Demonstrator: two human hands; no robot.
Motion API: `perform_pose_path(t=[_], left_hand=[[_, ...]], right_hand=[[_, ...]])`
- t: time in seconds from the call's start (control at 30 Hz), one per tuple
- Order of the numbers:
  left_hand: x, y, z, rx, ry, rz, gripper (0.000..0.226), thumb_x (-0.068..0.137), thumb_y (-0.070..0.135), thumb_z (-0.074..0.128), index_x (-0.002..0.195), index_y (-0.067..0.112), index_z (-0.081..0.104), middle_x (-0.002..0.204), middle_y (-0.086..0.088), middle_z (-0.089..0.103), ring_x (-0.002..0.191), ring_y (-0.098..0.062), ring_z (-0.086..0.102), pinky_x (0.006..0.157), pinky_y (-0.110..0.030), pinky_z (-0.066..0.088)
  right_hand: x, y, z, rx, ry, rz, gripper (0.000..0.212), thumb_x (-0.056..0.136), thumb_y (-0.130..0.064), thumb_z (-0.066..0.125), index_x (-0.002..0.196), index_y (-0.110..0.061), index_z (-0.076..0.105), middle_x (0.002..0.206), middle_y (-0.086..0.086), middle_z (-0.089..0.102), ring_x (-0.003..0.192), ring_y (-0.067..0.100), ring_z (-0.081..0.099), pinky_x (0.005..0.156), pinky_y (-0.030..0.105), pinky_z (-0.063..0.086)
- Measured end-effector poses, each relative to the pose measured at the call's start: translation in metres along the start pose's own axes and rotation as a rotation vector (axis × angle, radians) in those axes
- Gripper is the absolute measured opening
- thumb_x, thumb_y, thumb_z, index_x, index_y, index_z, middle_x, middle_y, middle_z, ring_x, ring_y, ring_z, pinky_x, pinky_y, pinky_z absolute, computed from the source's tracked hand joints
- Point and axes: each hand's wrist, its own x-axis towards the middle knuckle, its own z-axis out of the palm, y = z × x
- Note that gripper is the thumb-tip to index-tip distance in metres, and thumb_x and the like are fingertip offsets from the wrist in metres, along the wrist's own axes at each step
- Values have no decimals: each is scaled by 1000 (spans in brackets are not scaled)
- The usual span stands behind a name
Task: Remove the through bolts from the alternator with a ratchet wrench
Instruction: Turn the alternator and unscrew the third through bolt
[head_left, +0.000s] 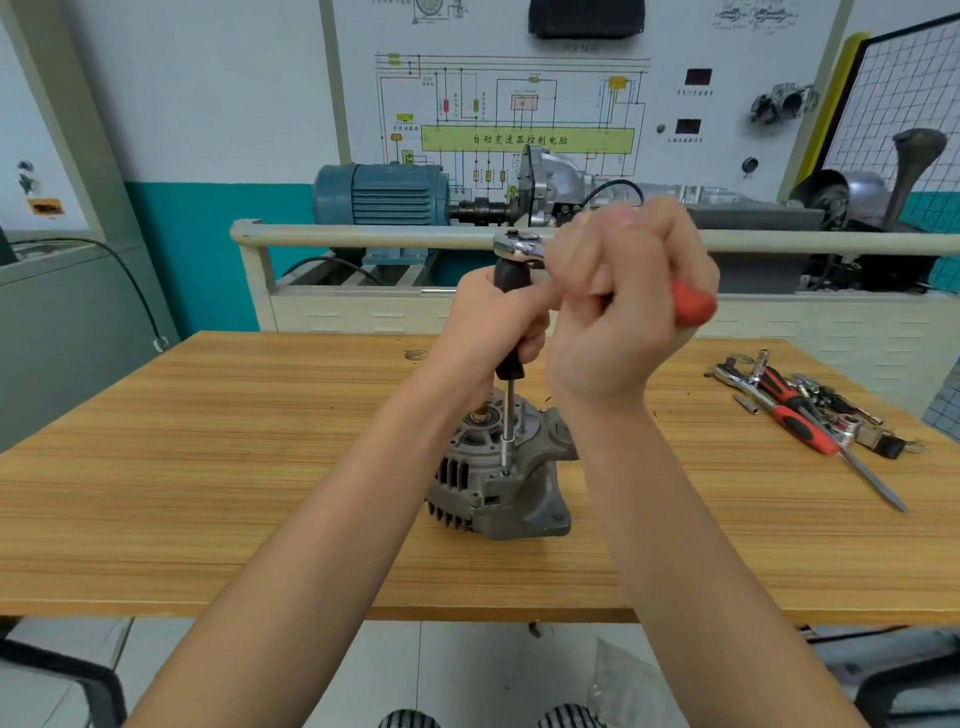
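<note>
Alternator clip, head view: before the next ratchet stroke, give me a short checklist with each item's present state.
1. Socket seated on a through bolt at the alternator housing: cannot tell, the bolt head is hidden under it.
2. Extension driver upright over the bolt: ok.
3. Left hand grips the black driver handle to steady it: ok.
4. Right hand grips the ratchet wrench handle: ok, red grip end shows past the fist.
5. Alternator standing flat on the wooden table: ok, though nothing clamps it.
6. Swing path free of the spare tools: ok, they lie apart to the right.
</note>
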Motion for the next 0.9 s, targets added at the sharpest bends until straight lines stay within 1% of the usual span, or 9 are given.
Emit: perform_pose_path(t=[0.13, 0.23, 0.3, 0.4, 0.5, 0.6, 0.7, 0.77, 0.9], left_hand=[[4, 1, -12, -179, -255, -27, 30, 74, 10, 63, 51, 15, 44, 44, 0, 38, 38, -16, 34, 42, -21, 30], [7, -1, -9, -141, -261, -72, 45, 84, 7, 60, 48, 19, 35, 39, 5, 28, 31, -9, 23, 36, -16, 21], [7, -1, -2, -73, -131, -83, 49, 87, 1, 56, 49, 20, 31, 37, 6, 25, 30, -8, 18, 35, -15, 18], [5, 1, 10, -44, 84, -82, 43, 84, -3, 54, 55, 19, 30, 38, 7, 26, 31, -9, 18, 37, -15, 18], [4, -2, 18, -10, 249, -22, 40, 81, -2, 57, 57, 17, 31, 49, 1, 26, 43, -12, 20, 42, -20, 18], [0, -3, 20, 16, 245, 76, 25, 76, 13, 55, 63, 16, 34, 59, -1, 29, 60, -16, 26, 51, -27, 21], [1, -4, 13, -15, 223, 36, 31, 80, 2, 60, 63, 14, 37, 53, -1, 31, 50, -15, 26, 44, -21, 22], [2, -5, 5, -52, 95, -1, 38, 82, -4, 60, 60, 16, 35, 45, 5, 32, 39, -10, 25, 39, -17, 22], [5, -5, -8, -143, -158, 19, 34, 83, 4, 63, 58, 13, 41, 45, 2, 40, 40, -14, 35, 43, -23, 32]], right_hand=[[21, -4, -20, 381, 219, 391, 44, 80, -1, 38, 40, -18, 33, 32, -5, 25, 33, 12, 13, 41, 22, 17], [34, -2, -31, 530, 413, 567, 39, 76, -7, 39, 39, -16, 32, 32, -3, 21, 30, 11, 15, 39, 19, 17], [35, 0, -33, 549, 462, 562, 37, 75, -7, 40, 40, -16, 30, 32, -3, 20, 30, 11, 15, 38, 19, 16], [29, -2, -25, 428, 353, 472, 43, 79, -5, 39, 39, -18, 31, 33, -4, 21, 34, 12, 11, 40, 23, 15], [12, -2, -8, 139, 137, 150, 39, 78, 4, 42, 49, -22, 37, 39, -8, 27, 36, 10, 18, 43, 25, 16], [-3, 0, 7, -114, 7, -38, 34, 77, 0, 47, 51, -19, 34, 53, -9, 37, 39, 9, 24, 45, 24, 21], [3, 0, 2, 30, 48, 31, 37, 75, 8, 43, 55, -23, 38, 46, -10, 33, 37, 6, 23, 47, 21, 19], [15, -1, -10, 206, 101, 169, 41, 77, 5, 39, 45, -20, 37, 36, -6, 27, 34, 8, 19, 44, 23, 15], [35, 4, -37, 503, 282, 510, 42, 78, -7, 40, 38, -18, 33, 32, -5, 22, 31, 10, 16, 39, 20, 17]])
